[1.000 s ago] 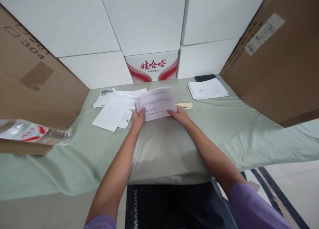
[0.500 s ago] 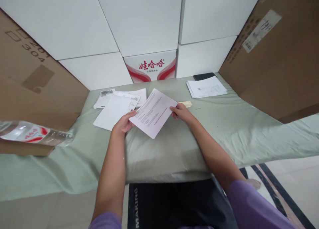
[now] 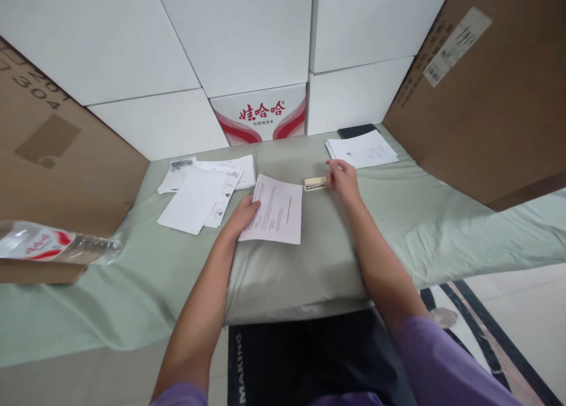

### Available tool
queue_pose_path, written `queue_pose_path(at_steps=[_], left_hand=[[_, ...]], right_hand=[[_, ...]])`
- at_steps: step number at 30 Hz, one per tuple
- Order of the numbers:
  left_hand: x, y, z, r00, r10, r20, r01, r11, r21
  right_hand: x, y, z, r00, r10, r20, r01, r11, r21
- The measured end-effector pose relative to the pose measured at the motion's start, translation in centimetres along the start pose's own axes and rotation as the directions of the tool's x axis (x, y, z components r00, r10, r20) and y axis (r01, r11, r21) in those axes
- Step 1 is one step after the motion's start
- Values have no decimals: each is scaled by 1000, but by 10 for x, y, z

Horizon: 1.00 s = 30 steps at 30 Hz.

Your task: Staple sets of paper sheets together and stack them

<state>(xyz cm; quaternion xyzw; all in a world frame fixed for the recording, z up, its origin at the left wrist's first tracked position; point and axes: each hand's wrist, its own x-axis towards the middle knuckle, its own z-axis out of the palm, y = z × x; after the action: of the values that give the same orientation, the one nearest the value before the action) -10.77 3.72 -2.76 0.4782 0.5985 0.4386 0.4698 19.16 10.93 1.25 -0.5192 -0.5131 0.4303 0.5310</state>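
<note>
Since half a second ago, the printed sheet (image 3: 275, 211) has been laid down flat on the green cloth (image 3: 398, 229), and the right hand (image 3: 342, 179) has been moved away from it, over to the small cream stapler (image 3: 315, 183).

Nearest, two bare arms with purple sleeves are stretched out over the padded edge of the cloth. The left hand (image 3: 243, 213) is rested on the left edge of the printed sheet, with its fingers kept close together and pressed on the paper. The sheet is seen lying in the middle of the cloth, a little tilted, with its lines of text facing up.

Just past the sheet and to its right, the stapler is touched at its right end by the right hand. The fingers are curled around that end, but it cannot be told if the stapler is gripped tight.

To the left, a loose pile of papers (image 3: 201, 191) is spread on the cloth. At the far left edge, a water bottle (image 3: 53, 247) is laid on its side on a brown box.

Farther back on the right, a neat stack of papers (image 3: 362, 149) is set on top of a black phone (image 3: 354, 131). Behind it all, a red and white carton (image 3: 260, 114) is stood between white boxes.
</note>
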Motion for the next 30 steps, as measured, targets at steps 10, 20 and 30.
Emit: queue_pose_path(at_steps=[10,20,30], left_hand=[[0,-1,18,999,-2,-41,5,997,79],[2,-5,18,1000,19,-12,-19,999,50],[4,-8,18,999,34,-9,-33,997,76]], right_hand=[[7,14,1,983,-115,-144,83,974,-208],[7,-10,16,942,-246,229,333,588,-738],[31,-1,34,917,34,396,354,385,-853]])
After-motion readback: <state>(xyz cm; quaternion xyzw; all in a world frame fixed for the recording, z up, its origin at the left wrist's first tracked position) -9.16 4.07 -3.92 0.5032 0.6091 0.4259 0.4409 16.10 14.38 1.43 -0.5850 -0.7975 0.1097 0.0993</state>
